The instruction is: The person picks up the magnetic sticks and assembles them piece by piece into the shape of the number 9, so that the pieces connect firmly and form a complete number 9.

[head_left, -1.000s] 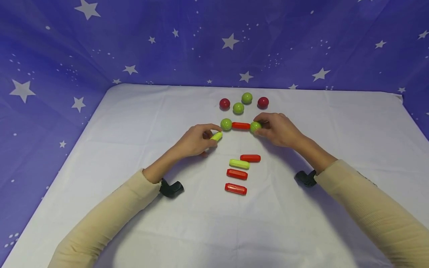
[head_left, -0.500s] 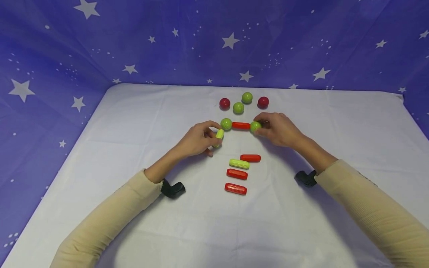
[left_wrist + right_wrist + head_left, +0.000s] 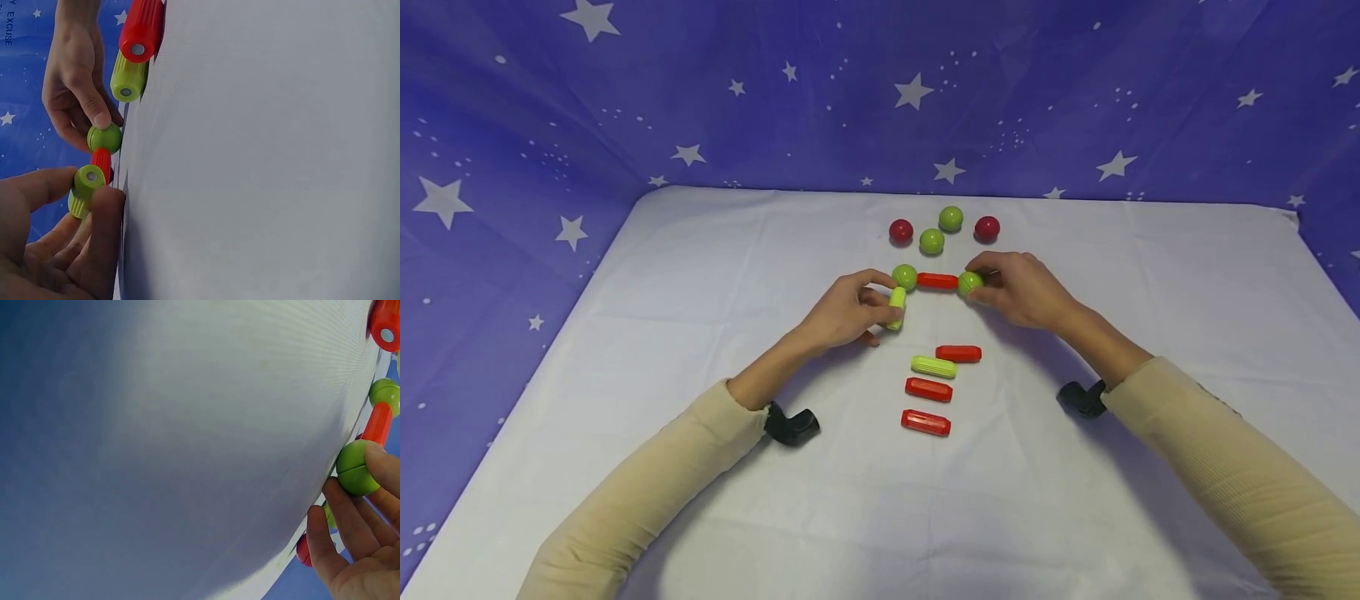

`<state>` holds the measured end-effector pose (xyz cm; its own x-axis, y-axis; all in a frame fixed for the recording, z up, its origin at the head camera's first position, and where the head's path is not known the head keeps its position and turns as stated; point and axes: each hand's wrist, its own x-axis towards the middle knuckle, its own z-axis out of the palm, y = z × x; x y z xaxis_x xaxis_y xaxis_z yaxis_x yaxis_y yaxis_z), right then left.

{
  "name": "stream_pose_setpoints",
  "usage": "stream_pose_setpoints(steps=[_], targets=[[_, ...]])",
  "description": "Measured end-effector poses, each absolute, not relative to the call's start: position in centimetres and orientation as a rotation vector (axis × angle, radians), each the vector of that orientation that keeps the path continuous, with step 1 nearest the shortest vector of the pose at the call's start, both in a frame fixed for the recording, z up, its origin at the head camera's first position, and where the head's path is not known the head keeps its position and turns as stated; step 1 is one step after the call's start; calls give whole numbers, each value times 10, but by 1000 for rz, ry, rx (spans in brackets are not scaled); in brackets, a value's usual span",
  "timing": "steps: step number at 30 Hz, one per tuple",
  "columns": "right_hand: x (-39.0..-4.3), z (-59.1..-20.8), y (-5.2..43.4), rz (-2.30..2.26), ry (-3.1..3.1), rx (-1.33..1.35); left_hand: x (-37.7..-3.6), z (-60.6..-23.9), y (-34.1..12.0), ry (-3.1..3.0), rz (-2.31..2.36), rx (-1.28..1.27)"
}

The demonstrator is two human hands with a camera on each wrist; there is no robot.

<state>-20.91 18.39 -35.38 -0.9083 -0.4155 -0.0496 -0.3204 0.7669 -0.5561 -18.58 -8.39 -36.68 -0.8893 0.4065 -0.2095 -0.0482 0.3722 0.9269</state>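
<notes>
Yellow-green rod is pinched btwn thumb & fingers of L hand, prob. so its grey end disc isn't covered; far end's just beside L green ball, contact unclear. R hand has thumb & fingers closed on R green ball, at other end of long red rod, prob. to steady that row. Vs 1 s ago: yellow-green rod's swung from slantwise to nearly straight away from the person; R hand approx. same.
</notes>
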Motion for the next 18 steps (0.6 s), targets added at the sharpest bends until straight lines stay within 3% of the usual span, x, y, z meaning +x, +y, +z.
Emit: stream_pose_setpoints(steps=[18], targets=[[-209,-353,184,-830,2784,-579,-189,-369,-75,2232,1570,233]])
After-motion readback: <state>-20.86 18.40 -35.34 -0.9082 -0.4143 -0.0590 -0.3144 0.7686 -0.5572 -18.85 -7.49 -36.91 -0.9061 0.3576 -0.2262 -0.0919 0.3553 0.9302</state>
